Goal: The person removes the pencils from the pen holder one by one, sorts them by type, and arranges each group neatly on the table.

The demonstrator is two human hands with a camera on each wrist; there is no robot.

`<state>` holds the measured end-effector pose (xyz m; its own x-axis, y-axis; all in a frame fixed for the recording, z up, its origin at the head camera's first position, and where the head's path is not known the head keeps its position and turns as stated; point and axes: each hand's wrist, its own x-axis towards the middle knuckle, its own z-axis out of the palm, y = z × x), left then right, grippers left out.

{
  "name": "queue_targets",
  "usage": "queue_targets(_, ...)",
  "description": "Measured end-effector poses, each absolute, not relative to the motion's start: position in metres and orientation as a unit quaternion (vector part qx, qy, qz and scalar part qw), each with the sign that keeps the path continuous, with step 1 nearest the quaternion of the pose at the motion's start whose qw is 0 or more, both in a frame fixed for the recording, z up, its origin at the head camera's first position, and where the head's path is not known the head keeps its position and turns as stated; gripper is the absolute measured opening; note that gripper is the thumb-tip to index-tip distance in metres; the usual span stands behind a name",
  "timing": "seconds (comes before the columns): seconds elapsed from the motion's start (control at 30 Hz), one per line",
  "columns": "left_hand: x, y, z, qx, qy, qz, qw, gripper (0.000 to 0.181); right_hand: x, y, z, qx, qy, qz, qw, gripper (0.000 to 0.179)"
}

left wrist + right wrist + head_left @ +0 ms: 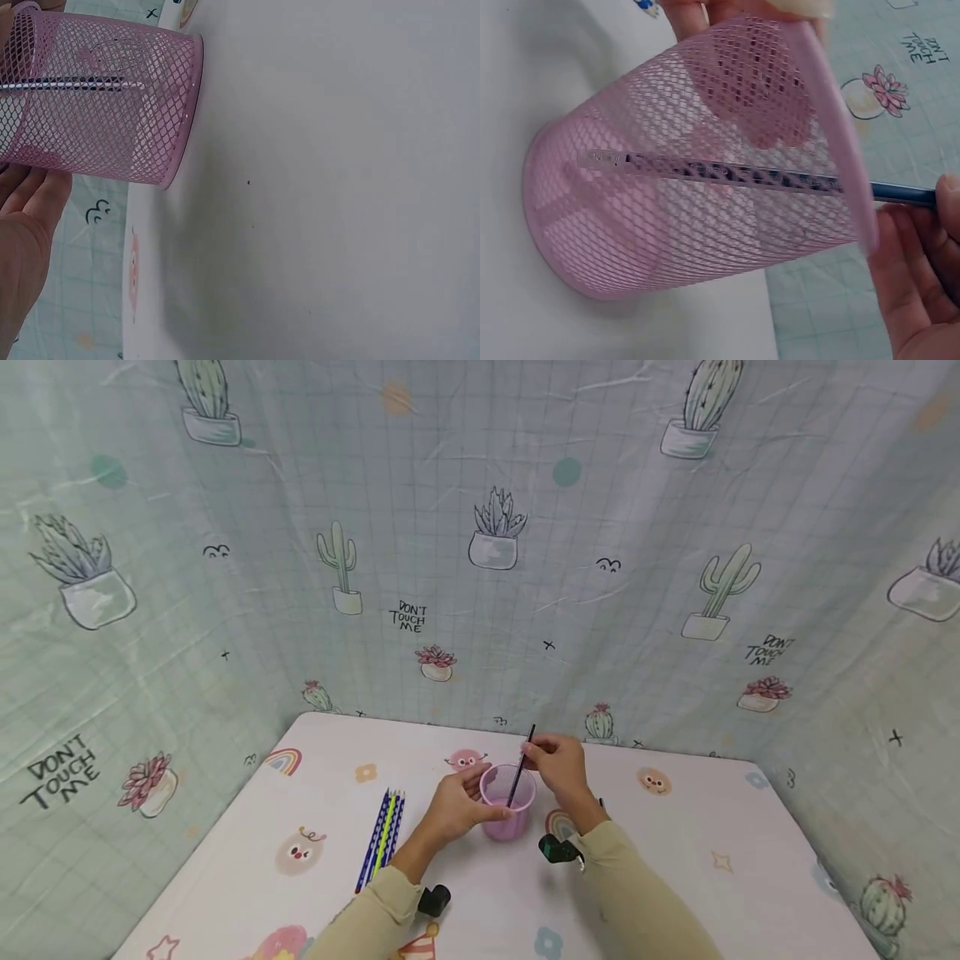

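Observation:
My left hand (452,807) holds a pink mesh pen cup (504,828), thumb at the near rim and fingers round the far left side. The cup leans in the right wrist view, its base close to the white table. My right hand (564,770) pinches the upper end of a slim dark pen (904,193) above the rim. Through the mesh (112,150) the pen's lower part shows inside the cup, slanted, with a pale end near the bottom. Whether that end touches the bottom, I cannot tell.
Left of my left hand, several dark blue patterned pencils (374,843) and a yellow-green one (386,837) lie side by side on the white table (660,877). A small dark tip (601,802) shows beside my right wrist. A cactus-print curtain (480,635) hangs behind.

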<state>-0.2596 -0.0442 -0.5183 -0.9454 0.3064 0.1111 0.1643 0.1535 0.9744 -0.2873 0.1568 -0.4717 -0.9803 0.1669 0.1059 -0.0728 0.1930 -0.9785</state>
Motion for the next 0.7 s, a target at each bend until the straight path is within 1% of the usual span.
queue_targets(0.3, -0.257, -0.046, -0.519, 0.146, 0.762, 0.629, 0.055, 0.090, -0.286, 0.169, -0.445, 0.000, -0.731, 0.673, 0.109, 0.019)
queue_targets(0.57, -0.258, -0.044, -0.518, 0.154, 0.757, 0.633, 0.053, 0.090, -0.279, 0.184, -0.420, 0.000, -0.709, 0.689, 0.151, 0.020)
queue_targets(0.7, -0.259, -0.044, -0.516, 0.156, 0.752, 0.638, 0.058, 0.091, -0.278, 0.189, -0.413, -0.007, -0.707, 0.691, 0.151, 0.021)
